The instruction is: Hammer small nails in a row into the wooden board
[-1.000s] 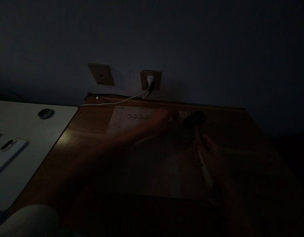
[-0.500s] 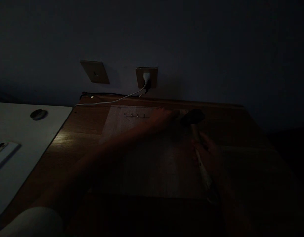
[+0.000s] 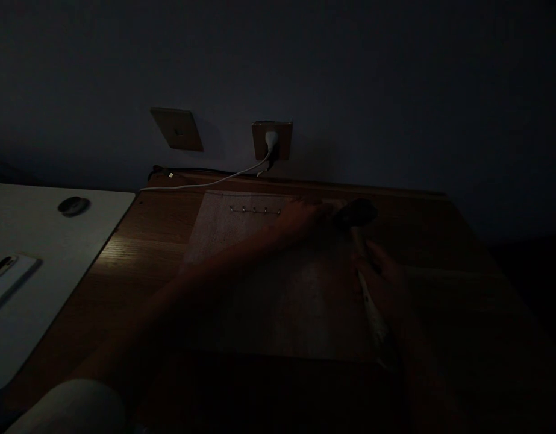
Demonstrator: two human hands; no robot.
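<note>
My right hand (image 3: 381, 278) is wrapped around the handle of a hammer (image 3: 355, 215), whose dark head hangs over the far right part of a pale flat board (image 3: 305, 301). Close to that head, at the board's far edge, my left hand (image 3: 302, 218) rests with its fingers drawn together. Whatever the fingertips hold is too dark to make out. Just left of that hand, several small nails (image 3: 255, 210) stand in a row along the far side of the board, with a thin line running between them.
The board lies on a wooden table (image 3: 137, 259) against a wall. A white table (image 3: 38, 241) on the left bears a round dark object (image 3: 72, 206) and a phone-like white object (image 3: 15, 274). A white cable (image 3: 205, 184) runs to a wall socket (image 3: 282, 140).
My left hand has shifted slightly right, and one more nail shows beside it. The hammer stays near the same place in my right hand. The whole view has moved a little.
</note>
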